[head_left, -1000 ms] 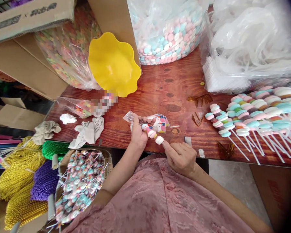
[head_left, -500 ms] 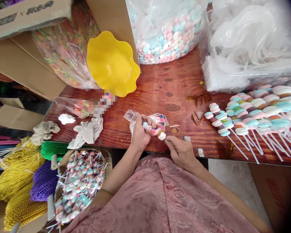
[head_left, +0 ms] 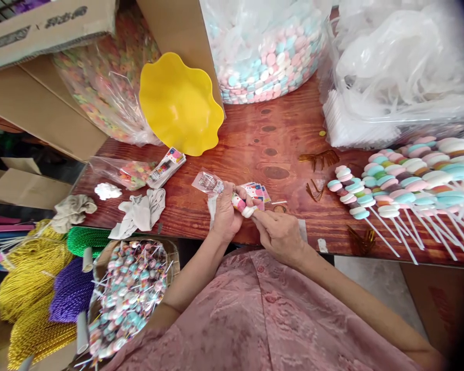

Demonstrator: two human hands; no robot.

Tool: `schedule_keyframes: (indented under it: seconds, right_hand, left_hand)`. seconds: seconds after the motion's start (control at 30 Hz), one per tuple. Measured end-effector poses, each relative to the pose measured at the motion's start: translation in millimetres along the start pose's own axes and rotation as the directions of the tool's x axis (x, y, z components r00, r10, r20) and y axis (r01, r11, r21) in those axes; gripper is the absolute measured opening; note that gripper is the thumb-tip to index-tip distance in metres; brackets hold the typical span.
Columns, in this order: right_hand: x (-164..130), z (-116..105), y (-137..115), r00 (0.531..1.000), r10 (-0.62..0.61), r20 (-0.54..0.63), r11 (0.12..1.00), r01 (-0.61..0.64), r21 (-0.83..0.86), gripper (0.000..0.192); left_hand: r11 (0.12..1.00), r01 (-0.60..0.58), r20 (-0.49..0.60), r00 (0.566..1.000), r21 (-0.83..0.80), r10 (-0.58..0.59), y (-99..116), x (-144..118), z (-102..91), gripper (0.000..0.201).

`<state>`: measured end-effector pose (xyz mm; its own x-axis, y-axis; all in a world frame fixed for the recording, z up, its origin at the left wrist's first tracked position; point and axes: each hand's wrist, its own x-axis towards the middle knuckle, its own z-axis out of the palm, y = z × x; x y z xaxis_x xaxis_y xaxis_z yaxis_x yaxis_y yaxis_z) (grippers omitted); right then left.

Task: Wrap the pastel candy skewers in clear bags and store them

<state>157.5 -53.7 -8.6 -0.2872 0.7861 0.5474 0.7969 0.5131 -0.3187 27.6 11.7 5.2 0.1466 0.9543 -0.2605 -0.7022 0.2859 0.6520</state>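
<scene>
My left hand (head_left: 225, 219) is closed around a clear printed plastic bag (head_left: 208, 182), whose patterned end sticks out past the thumb to the upper left. A skewer of candy pieces (head_left: 240, 204) lies in the same hand, pink and white parts showing between the fingers. My right hand (head_left: 280, 234) is closed at the skewer's lower end, fingertips against the white piece (head_left: 249, 212); any stick there is hidden by the fingers. Just behind the hands, small printed cards (head_left: 260, 190) lie fanned on the table.
Candy skewers on white sticks (head_left: 406, 180) lie in rows at right. A yellow wavy bowl (head_left: 181, 103) and a big bag of pastel candies (head_left: 270, 67) stand at the back. A basket of wrapped skewers (head_left: 129, 299) is at lower left, beside coloured twist-tie bundles (head_left: 33, 273).
My right hand has moved left, close to my left hand. The candy skewer sits deeper in my left hand, and more of the bag's patterned end shows beyond the thumb.
</scene>
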Motion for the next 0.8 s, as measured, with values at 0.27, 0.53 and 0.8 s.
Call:
schedule_keyframes:
  seconds: [0.27, 0.53, 0.8]
  right_hand:
    - [-2.6, -3.8, -1.0, 0.984, -0.175, -0.044, 0.969, 0.164, -0.185, 0.019]
    - [8.6, 4.9, 2.1, 1.0, -0.013, 0.014, 0.99, 0.014, -0.137, 0.023]
    - [-7.4, -3.9, 7.1, 0.992, 0.117, 0.052, 0.986, -0.122, 0.11, 0.018]
  left_hand:
    - [0.993, 0.043, -0.17, 0.984, -0.106, -0.061, 7.2, 8.6, 0.0, 0.042]
    - [0.999, 0.034, 0.024, 0.999, -0.035, -0.033, -8.5, -0.3, -6.1, 0.04]
    - [0.991, 0.016, -0.099, 0.995, -0.133, -0.029, 6.0, 5.9, -5.5, 0.039]
